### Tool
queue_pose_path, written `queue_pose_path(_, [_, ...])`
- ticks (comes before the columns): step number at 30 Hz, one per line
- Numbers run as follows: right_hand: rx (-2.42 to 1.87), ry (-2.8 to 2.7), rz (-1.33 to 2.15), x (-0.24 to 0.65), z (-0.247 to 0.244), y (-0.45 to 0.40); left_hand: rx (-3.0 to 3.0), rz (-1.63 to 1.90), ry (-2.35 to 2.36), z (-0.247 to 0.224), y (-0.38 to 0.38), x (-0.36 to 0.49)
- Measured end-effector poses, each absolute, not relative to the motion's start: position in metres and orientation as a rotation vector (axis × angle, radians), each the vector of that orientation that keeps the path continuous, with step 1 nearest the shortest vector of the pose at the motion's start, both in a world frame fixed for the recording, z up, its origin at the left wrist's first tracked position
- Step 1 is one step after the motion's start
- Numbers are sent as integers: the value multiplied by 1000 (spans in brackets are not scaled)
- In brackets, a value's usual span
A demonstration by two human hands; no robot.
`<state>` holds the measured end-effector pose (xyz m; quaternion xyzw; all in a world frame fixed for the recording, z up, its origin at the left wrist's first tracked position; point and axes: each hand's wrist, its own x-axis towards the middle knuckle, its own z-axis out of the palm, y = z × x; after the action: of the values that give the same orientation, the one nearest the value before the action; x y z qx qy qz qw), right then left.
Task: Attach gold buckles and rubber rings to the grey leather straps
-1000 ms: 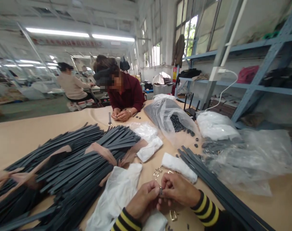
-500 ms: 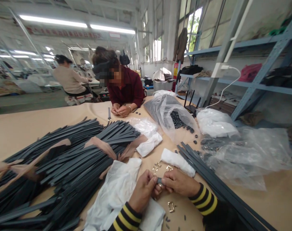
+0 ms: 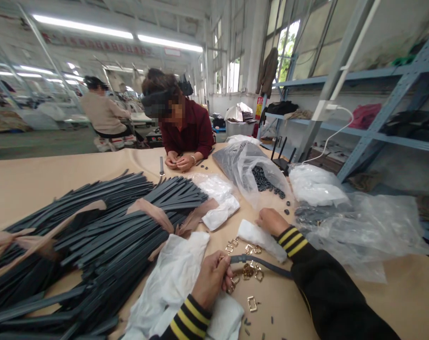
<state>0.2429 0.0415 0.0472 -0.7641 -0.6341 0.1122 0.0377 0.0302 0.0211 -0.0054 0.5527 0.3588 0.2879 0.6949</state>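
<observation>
My left hand [image 3: 211, 274] is closed on one end of a dark strap [image 3: 271, 266], thumb pressed over curled fingers. A loop [image 3: 243, 258] sits around the strap, just beside my fingertips. From there the strap runs right, above the gold buckles [image 3: 248, 271], and passes out of sight at my right sleeve [image 3: 295, 242]. A gold glint shows at my left fingers, too small a patch to tell what it belongs to.

My right hand [image 3: 273, 222] is out ahead, loosely curled, by the far end of the white roll [image 3: 258, 237], near two loose rings [image 3: 287, 208]. Its fingertips are turned away, so I cannot tell whether it holds anything.

With one hand on the strap, I judge the grip should stay firm and close to the loop, so that the loop neither slides nor turns. The strap is best kept flat: a twist would probably make the loop bind. My right sleeve lies where the strap runs, so the arm wants care, lest it drag the free length. Lifting the strap a little clear of the buckles should prevent snagging. The lone buckle [image 3: 252, 304] nearer me lies well apart on the table [image 3: 287, 309], out of the way.
</observation>
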Motion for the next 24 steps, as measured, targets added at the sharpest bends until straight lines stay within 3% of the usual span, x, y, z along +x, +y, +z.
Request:
queue_pose_path(8, [-2538, -1819, 302, 262, 21, 57, 1236, 733, 845, -7, 21, 29])
queue_pose_path(15, [-2213, -1803, 249, 227, 51, 17, 1195, 771, 905, -3, 20, 32])
queue_pose_path(18, [-1776, -1670, 638, 191, 52, -7, 1247, 841, 942, -5, 21, 31])
queue_pose_path(21, [-1612, -1385, 1120, 168, 36, -18, 1338, 897, 985, -9, 23, 30])
queue_pose_path(24, [-1613, -1187, 1181, 165, 20, -16, 1443, 897, 1012, -12, 23, 29])
